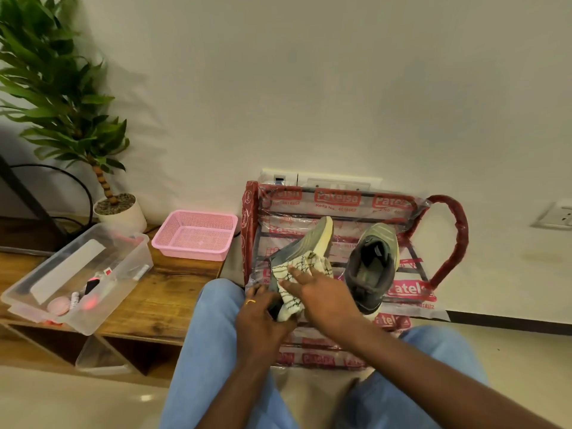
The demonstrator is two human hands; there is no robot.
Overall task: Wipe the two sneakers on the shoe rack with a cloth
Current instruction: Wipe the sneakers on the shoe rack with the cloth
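Fingers (298, 274) of the right hand (315, 297) lie straight, pressing the cloth (312, 262) onto a sneaker (303, 243) (tipped on its side); the left hand (258, 317) grips its heel. Right of both hands, the second sneaker (373, 267) stands on the shoe rack (452, 243).

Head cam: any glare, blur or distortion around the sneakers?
Head view: glare patches on the plastic-wrapped shoe rack; fisheye tilts the wall socket at right; plant casts a soft wall shadow; tilted sneaker, upright sneaker and cloth slightly soft but readable.

Dim, soft — edges perhaps warped
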